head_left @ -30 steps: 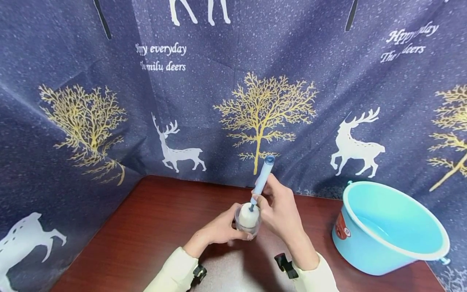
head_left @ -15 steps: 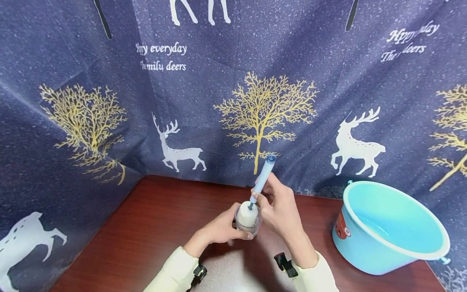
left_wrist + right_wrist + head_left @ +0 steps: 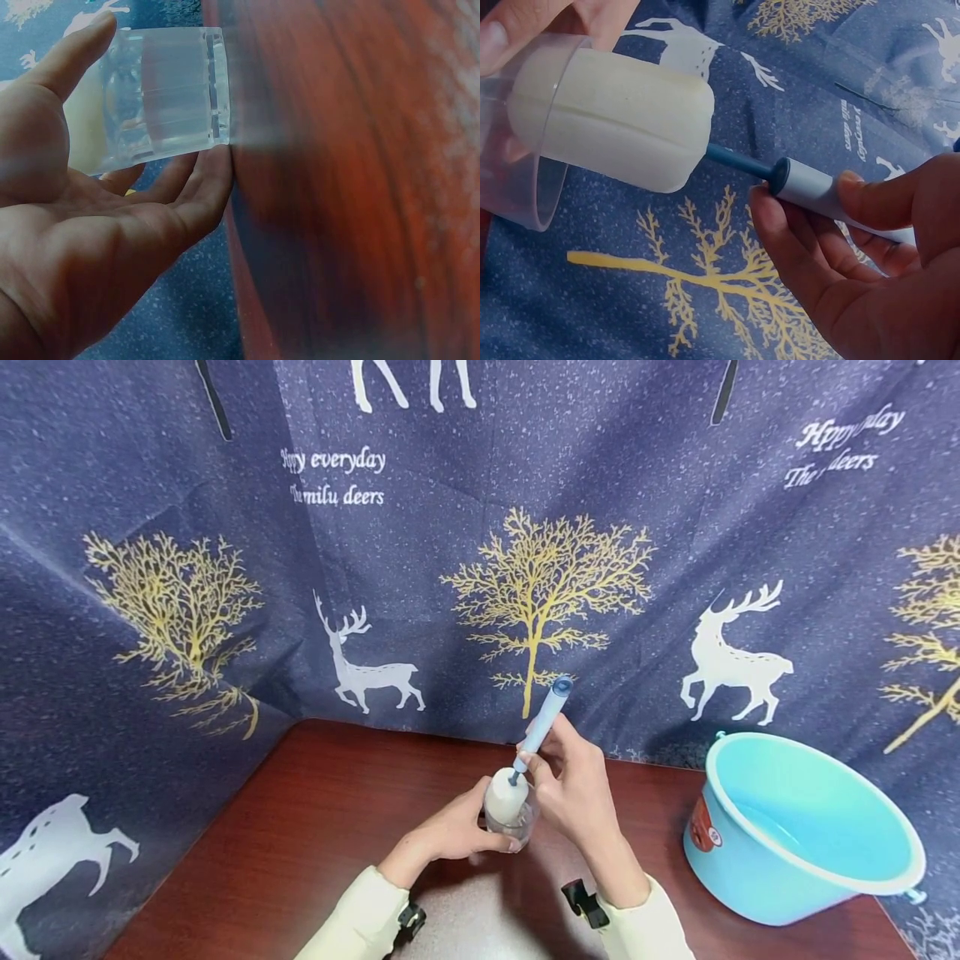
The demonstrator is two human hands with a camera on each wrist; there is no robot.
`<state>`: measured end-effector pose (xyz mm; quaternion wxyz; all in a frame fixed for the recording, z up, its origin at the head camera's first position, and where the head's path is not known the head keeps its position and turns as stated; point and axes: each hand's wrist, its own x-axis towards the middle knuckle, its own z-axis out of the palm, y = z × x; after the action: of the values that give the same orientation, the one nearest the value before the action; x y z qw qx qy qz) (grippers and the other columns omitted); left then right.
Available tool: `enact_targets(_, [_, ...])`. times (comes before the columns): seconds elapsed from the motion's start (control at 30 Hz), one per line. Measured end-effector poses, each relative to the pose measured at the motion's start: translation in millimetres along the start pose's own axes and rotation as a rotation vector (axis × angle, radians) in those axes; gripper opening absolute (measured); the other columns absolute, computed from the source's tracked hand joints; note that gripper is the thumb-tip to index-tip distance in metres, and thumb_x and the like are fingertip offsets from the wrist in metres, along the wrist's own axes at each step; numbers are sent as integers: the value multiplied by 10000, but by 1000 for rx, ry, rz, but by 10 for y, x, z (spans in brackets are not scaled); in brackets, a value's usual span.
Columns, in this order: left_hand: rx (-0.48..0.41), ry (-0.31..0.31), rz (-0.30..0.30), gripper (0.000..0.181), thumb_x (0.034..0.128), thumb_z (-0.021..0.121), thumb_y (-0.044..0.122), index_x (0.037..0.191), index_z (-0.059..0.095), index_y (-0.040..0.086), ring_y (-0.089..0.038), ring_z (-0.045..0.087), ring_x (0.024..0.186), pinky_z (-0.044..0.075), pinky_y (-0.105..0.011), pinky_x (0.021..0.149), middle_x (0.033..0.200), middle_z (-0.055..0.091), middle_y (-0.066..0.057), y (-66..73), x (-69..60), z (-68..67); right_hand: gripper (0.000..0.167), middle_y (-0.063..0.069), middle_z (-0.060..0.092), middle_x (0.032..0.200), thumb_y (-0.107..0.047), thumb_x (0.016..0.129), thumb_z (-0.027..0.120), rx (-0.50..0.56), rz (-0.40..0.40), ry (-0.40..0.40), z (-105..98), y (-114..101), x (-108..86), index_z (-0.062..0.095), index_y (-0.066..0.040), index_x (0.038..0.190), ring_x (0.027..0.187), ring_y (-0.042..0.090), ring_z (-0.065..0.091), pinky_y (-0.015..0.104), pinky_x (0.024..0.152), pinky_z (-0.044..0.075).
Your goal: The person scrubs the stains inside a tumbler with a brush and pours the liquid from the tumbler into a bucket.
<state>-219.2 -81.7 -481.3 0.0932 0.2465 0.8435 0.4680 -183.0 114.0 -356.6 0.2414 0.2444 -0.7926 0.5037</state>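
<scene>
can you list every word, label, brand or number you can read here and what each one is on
"Hppy everyday" (spelled so): cloth, upper left, head view
"The milu deers": below it, "The" distorted by a crease
"Hppy ... day": same cloth, upper right, middle lost in a fold
"The ... deers": below that, middle also lost
Label on the bucket: too small to read
Cup and sponge brush: no writing visible

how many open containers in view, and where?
2: the clear cup in the left grip, around the lower part of the white brush head; the light-blue bucket at the table's right. Others may be out of frame.
</scene>
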Motion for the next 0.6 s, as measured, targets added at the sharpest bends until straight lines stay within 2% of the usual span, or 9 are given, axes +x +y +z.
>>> enact_targets(0.6, [-3, 8, 1, 777, 811, 926, 410, 1401, 481, 171, -131, 615, 1196, 494, -366, 1051, 1278, 643, 48, -3, 0, 1, 297, -20, 763, 903, 138, 885, 750, -23, -36, 40, 24, 47, 6, 632, -73, 1058, 782, 150, 727, 304, 637, 569])
